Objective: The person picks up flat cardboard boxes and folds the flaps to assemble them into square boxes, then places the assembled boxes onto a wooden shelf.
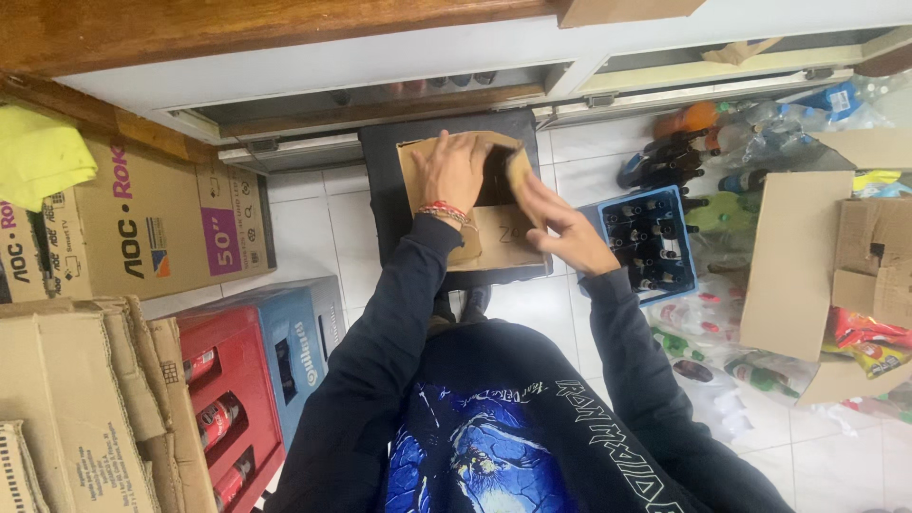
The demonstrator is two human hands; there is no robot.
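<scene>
A small open cardboard box (494,233) sits on a dark square stool-like stand (389,199) straight ahead of the person, close against the base of a white cabinet front (380,66). The left hand (451,171) lies flat and spread over the box's left flap and top edge, a red thread bracelet at the wrist. The right hand (560,228) pinches the right flap (520,176) between thumb and fingers, holding it tilted up over the dark opening. What lies inside the box cannot be told.

Just right of the stand, on the white tiled floor (323,228), stands a blue bottle crate (655,242) filled with dark bottles, nearly touching the right forearm. Beyond it, loose plastic bottles (712,133), orange, green and clear, lie heaped by the cabinet. Further right, flattened sheets of cardboard (793,256) lean over snack packets (869,342) and more bottles.

To the left, well apart from the stand, a large printed cardboard carton (161,218) rests by the wall with a yellow cloth (38,152) on top. Nearer the person, a red crate (223,408) holding red-labelled bottles stands beside a blue crate (304,351), and more worn cartons (76,408) are stacked at the lower left edge. The crates hem the person in on both sides.
</scene>
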